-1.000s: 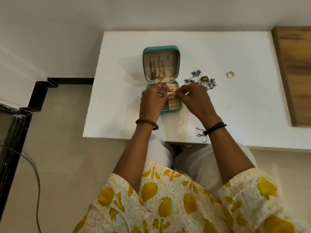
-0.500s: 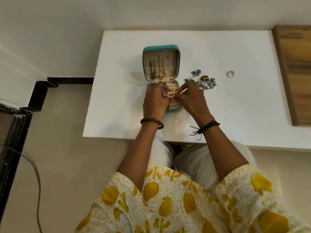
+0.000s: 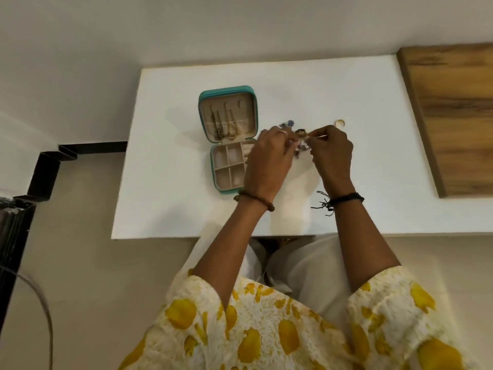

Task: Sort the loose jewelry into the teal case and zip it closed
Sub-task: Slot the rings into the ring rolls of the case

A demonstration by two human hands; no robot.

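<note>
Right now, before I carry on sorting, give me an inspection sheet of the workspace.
Surface: white table, wooden board along its right side.
Job's things: teal case lies open, lid back; chains hang in the lid, and the divided tray is partly hidden by the left hand. Jewelry cluster lies right of the case, mostly hidden by the hands; a gold ring lies apart, further right.
Clutter: nothing seen.
Hands: left hand and right hand both pinch small pieces over the cluster; which pieces is too blurred to tell.
Cables: one grey cable on the floor at left.
Surroundings: beige floor, black frame at left.
</note>
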